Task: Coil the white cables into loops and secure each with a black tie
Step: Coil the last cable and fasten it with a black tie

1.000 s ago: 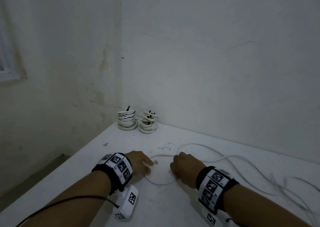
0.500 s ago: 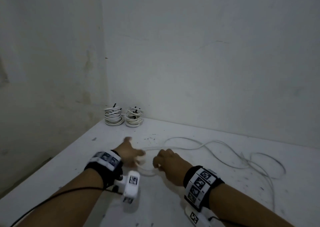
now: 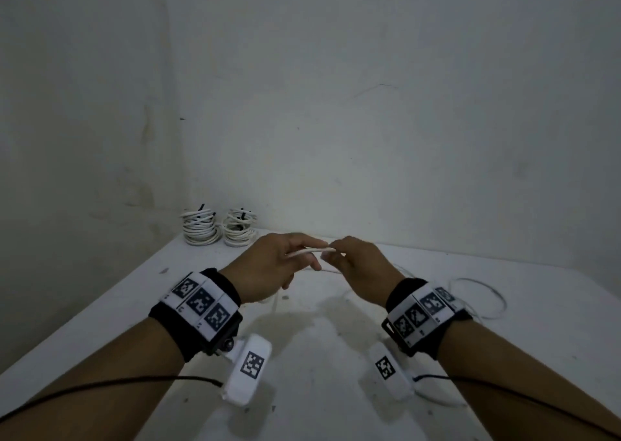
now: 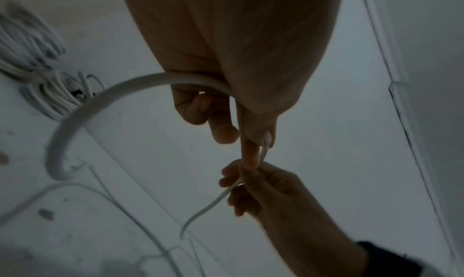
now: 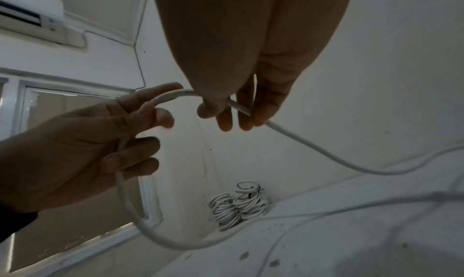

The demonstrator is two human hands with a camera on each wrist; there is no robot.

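Observation:
A loose white cable (image 3: 311, 251) runs between both hands, raised above the white table (image 3: 312, 356). My left hand (image 3: 285, 259) pinches it near its end; in the left wrist view the cable (image 4: 83, 110) curves out of that hand (image 4: 241, 122) in a loop. My right hand (image 3: 349, 259) grips the cable a little further along; in the right wrist view the cable (image 5: 314, 148) leaves my right hand (image 5: 236, 112) and trails down to the table. The rest of the cable (image 3: 484, 299) lies in loose curves on the right.
Two coiled white cable bundles (image 3: 201, 227) (image 3: 240, 227) with black ties stand in the far left corner by the walls. Small dark specks dot the table. A window (image 5: 75, 162) and an air conditioner (image 5: 32, 21) appear in the right wrist view.
Both hands have risen from the table, lifting the cable end with them. The hands now hold the cable between them in the air instead of pressing it on the surface.

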